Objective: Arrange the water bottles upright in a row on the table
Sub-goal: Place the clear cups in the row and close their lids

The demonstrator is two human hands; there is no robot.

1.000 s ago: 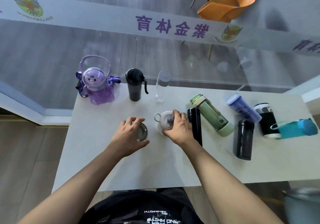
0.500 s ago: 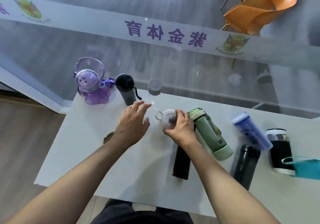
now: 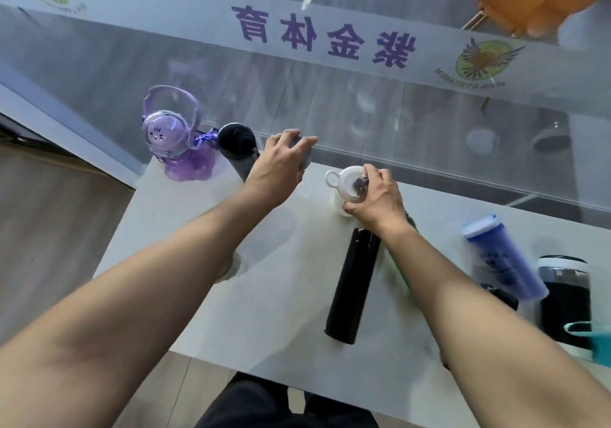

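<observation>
Water bottles: purple bottle [image 3: 178, 143] and black flask [image 3: 238, 148] upright at 11 o'clock on worktop [image 3: 281, 295] | left hand [image 3: 281, 166] fingers wrapped on clear grey-capped bottle [image 3: 305, 158] | right hand [image 3: 377, 196] fingers gripping white bottle [image 3: 345, 184] | black tumbler [image 3: 352, 287] lying at 3 o'clock

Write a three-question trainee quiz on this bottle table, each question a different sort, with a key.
1. True or false: the slim black flask near the table's front edge is standing upright.
2. Which bottle does the right hand hold? A) purple bottle B) white bottle C) blue bottle
3. Fill in: the left hand grips the grey cap of the ___ bottle.

Key:
1. False; it lies on its side.
2. B, the white bottle, which stands upright.
3. Clear; this clear bottle stands right of the upright black bottle and purple bottle.
</observation>
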